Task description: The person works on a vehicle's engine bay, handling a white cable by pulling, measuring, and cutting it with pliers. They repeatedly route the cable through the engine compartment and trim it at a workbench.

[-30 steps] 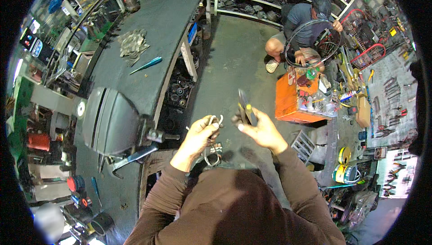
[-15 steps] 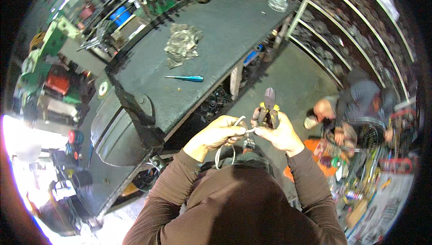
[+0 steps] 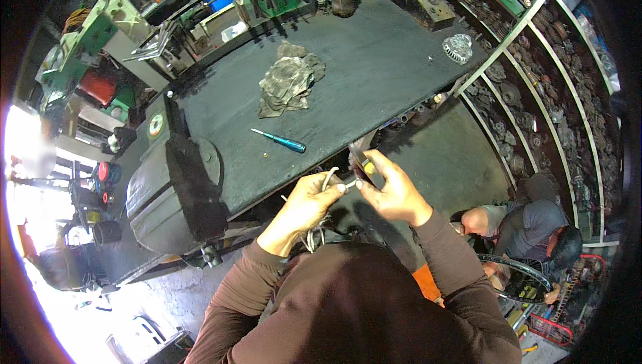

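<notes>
Both my hands are raised just off the front edge of the workbench. The fingers of my left hand (image 3: 304, 207) are closed on a thin white cable (image 3: 329, 178), whose loops hang below the hand. My right hand (image 3: 396, 193) is closed around pliers with dark and yellow handles (image 3: 368, 167). Its thumb and finger also meet the cable's end between the hands. Most of the pliers is hidden by the fingers, so I cannot tell whether the jaws touch the cable. On the bench beyond lies a blue-handled screwdriver (image 3: 284, 142).
The dark workbench (image 3: 361, 76) carries a crumpled, stained rag (image 3: 289, 83), a ribbed silvery round part (image 3: 457, 48) and a large dark vise (image 3: 175, 193). Shelves (image 3: 545, 83) full of metal parts line the right. At lower right a person (image 3: 535, 223) crouches with a black ring-shaped wheel (image 3: 518, 263).
My view has shifted, so the bench and its things appear moved. The pliers in my right hand have swung from jaws plainly showing to mostly hidden. Both hands still hold the cable.
</notes>
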The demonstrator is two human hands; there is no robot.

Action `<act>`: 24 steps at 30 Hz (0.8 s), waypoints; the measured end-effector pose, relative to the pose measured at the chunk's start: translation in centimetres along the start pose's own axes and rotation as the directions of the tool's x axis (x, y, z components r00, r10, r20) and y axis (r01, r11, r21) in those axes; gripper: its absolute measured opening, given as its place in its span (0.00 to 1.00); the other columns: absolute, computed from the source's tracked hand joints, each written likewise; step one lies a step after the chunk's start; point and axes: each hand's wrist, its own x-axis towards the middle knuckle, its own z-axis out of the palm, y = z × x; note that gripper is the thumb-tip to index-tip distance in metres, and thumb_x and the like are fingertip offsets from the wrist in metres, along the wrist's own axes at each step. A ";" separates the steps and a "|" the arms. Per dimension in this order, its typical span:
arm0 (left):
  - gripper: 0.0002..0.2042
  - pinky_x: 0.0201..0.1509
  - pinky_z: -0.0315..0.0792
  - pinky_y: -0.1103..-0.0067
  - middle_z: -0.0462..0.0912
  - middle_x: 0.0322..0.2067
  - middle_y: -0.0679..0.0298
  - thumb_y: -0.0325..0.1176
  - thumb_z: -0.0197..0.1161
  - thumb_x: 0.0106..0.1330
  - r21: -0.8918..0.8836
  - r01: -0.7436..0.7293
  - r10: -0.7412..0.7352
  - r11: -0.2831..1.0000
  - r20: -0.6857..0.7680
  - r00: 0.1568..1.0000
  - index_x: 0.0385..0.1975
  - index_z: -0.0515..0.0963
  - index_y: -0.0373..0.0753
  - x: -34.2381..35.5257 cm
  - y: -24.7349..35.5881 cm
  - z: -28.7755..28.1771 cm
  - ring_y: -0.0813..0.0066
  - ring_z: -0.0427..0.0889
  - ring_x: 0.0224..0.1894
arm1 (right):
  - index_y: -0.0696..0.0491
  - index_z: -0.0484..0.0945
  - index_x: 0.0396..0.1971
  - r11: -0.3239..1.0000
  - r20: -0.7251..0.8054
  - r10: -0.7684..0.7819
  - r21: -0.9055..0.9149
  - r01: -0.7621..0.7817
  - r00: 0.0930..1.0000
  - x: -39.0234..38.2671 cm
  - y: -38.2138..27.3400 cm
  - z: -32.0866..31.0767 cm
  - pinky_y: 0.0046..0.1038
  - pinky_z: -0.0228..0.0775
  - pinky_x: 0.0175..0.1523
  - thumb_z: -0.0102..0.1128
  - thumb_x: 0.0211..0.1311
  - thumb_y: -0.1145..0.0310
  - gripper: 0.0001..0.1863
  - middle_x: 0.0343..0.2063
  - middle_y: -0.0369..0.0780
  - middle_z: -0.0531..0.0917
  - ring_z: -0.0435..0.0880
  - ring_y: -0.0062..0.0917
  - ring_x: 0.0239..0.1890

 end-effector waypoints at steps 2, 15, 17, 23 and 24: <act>0.07 0.25 0.58 0.84 0.73 0.23 0.77 0.34 0.66 0.73 -0.089 0.054 -0.050 0.995 0.041 0.998 0.36 0.81 0.37 1.2 0.3 -1.0 0.89 0.64 0.23 | 0.59 0.72 0.58 0.981 0.066 0.121 0.142 -0.130 0.990 1.4 1.7 -1.0 0.29 0.74 0.54 0.66 0.64 0.73 0.23 0.45 0.37 0.81 0.80 0.23 0.45; 0.12 0.21 0.55 0.86 0.67 0.21 0.77 0.40 0.66 0.73 -0.331 -0.011 0.001 0.943 -0.032 0.999 0.45 0.81 0.39 7.0 3.3 -3.1 0.88 0.59 0.19 | 0.58 0.77 0.50 0.978 0.367 0.206 -0.105 -0.180 0.907 4.3 4.1 -5.4 0.33 0.71 0.57 0.63 0.71 0.64 0.15 0.42 0.42 0.80 0.78 0.26 0.48; 0.11 0.21 0.55 0.86 0.66 0.21 0.77 0.40 0.65 0.74 -0.368 0.019 -0.015 0.929 0.014 1.000 0.46 0.80 0.39 7.5 3.6 -2.6 0.88 0.59 0.19 | 0.58 0.77 0.50 0.998 0.367 0.043 0.022 -0.055 0.929 5.1 5.4 -5.9 0.31 0.70 0.57 0.62 0.73 0.61 0.16 0.42 0.38 0.81 0.78 0.25 0.46; 0.12 0.21 0.57 0.85 0.66 0.20 0.76 0.40 0.66 0.73 -0.419 0.007 -0.017 0.908 -0.019 1.000 0.43 0.80 0.38 9.2 3.9 -0.9 0.87 0.61 0.19 | 0.58 0.78 0.58 0.993 0.496 0.057 0.061 -0.100 0.866 6.8 5.2 -9.1 0.33 0.68 0.65 0.62 0.72 0.63 0.20 0.52 0.43 0.84 0.79 0.29 0.56; 0.12 0.21 0.57 0.85 0.66 0.20 0.76 0.40 0.66 0.73 -0.425 0.014 -0.023 0.905 -0.016 1.000 0.43 0.80 0.38 9.3 3.9 -0.8 0.87 0.61 0.19 | 0.58 0.78 0.57 0.997 0.507 0.028 0.052 -0.063 0.861 7.1 5.4 -9.3 0.34 0.68 0.65 0.62 0.72 0.64 0.19 0.51 0.43 0.84 0.79 0.29 0.56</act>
